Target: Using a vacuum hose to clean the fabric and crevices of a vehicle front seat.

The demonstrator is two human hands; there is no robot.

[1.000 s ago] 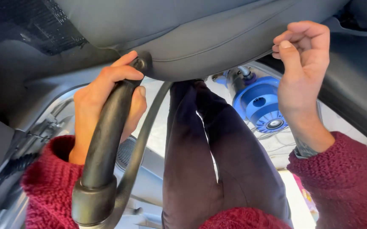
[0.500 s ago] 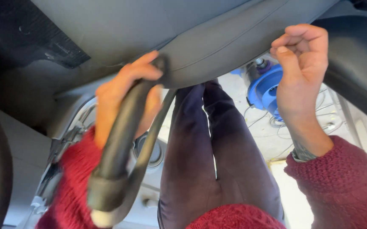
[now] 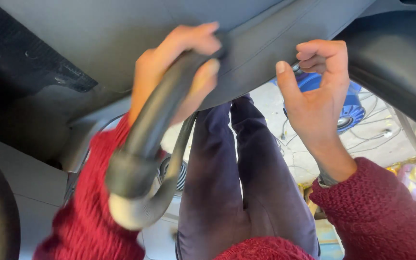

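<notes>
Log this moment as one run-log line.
left hand: grips vacuum tube | right hand: on seat edge | blue vacuum on ground

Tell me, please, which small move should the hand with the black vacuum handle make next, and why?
Probably a short push of the vacuum handle further along the grey seat. The left hand grips the handle with its tip against the seat's edge, and the right hand holds that edge beside it, so the surface looks steadied for another pass. The tip itself is hidden and blurred.
</notes>
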